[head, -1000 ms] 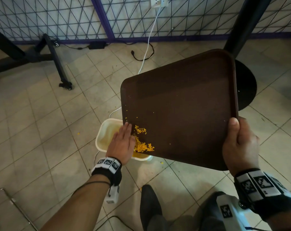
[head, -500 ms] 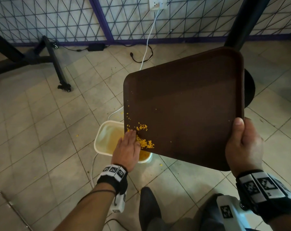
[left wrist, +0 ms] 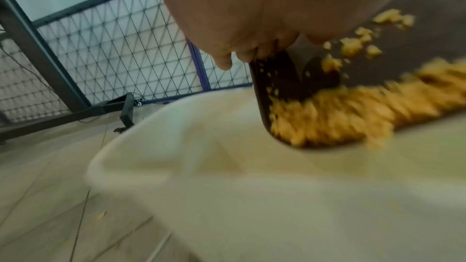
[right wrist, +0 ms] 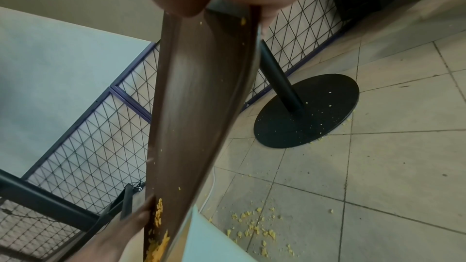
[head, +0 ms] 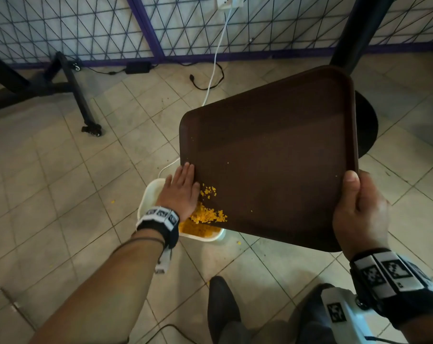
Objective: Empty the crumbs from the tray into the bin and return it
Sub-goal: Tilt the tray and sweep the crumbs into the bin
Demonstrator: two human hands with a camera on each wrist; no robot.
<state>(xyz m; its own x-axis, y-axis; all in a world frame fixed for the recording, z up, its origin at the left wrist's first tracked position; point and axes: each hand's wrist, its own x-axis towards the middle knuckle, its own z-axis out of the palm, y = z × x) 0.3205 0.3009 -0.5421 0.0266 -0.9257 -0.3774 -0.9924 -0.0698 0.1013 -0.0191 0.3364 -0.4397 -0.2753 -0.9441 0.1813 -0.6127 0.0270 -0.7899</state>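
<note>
A dark brown tray [head: 272,155] hangs tilted, its low corner over a cream bin [head: 148,194] on the floor. My right hand [head: 359,209] grips the tray's near right edge, thumb on top. My left hand [head: 182,189] lies flat with straight fingers on the tray's left edge, beside a heap of yellow crumbs [head: 208,214] at the low corner. More crumbs lie in the bin's bottom [head: 198,229]. In the left wrist view the crumbs [left wrist: 340,111] slide off the tray's corner [left wrist: 279,87] above the bin [left wrist: 227,176]. The right wrist view shows the tray [right wrist: 201,107] edge-on.
A black table post with a round base [head: 364,125] stands behind the tray, its base [right wrist: 307,111] dotted with crumbs. Spilt crumbs [right wrist: 254,228] lie on the tiled floor. A white cable [head: 215,63], a black wheeled frame leg [head: 79,100] and a mesh fence [head: 86,26] are farther back.
My left hand has slid up along the tray's left edge. The crumb heap has gathered lower at the corner and more has dropped into the bin.
</note>
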